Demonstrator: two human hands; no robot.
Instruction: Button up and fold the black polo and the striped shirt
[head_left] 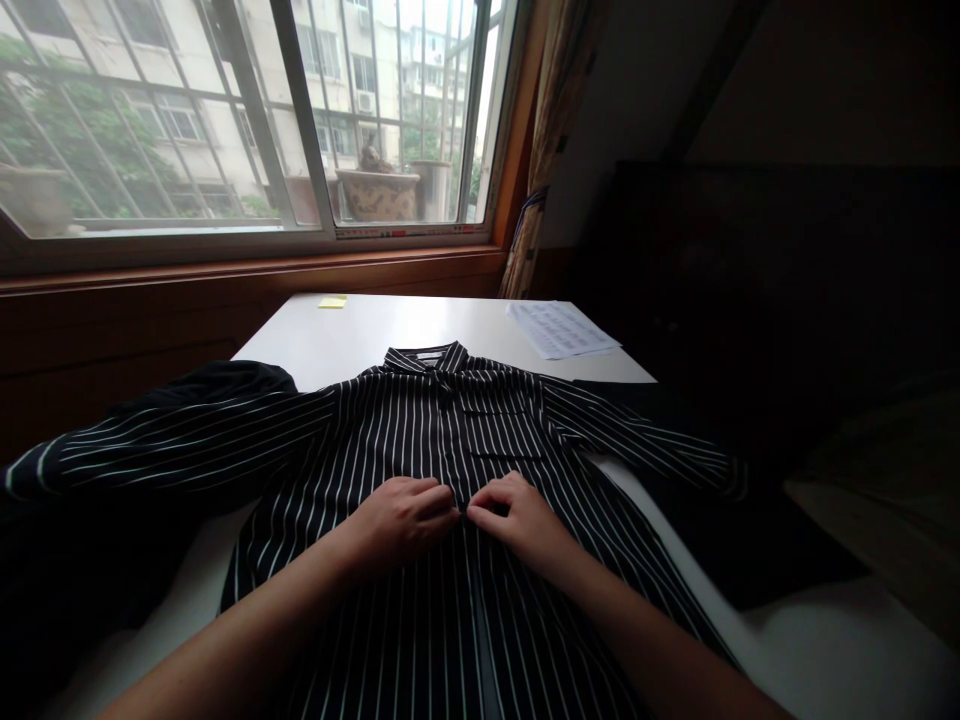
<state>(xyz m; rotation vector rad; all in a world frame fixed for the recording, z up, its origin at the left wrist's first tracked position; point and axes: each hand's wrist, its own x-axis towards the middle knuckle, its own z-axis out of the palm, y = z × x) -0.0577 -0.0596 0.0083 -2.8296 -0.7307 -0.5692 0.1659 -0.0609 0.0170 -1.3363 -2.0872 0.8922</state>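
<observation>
A black shirt with white stripes (397, 430) lies spread face up, its collar (426, 357) pointing toward the window and both sleeves stretched out sideways. At the middle of its front placket, my left hand (409, 515) is closed, fingers pinching the cloth edge. Just to the right, my right hand (514, 515) pinches the placket between thumb and forefinger, the two hands' fingertips almost meeting. Whether a button sits between them is too small to tell. Above the hands the front edges lie together; below them a dark gap runs between the edges. A chest pocket (501, 433) lies beyond my right hand.
The shirt rests on a white table (360, 325). At its far side are a yellow sticky note (332, 301) and printed sheets (562, 328). Dark cloth (232, 378) lies under the left sleeve, more dark cloth (765, 540) under the right. A barred window (322, 120) and tied curtain (536, 190) stand behind.
</observation>
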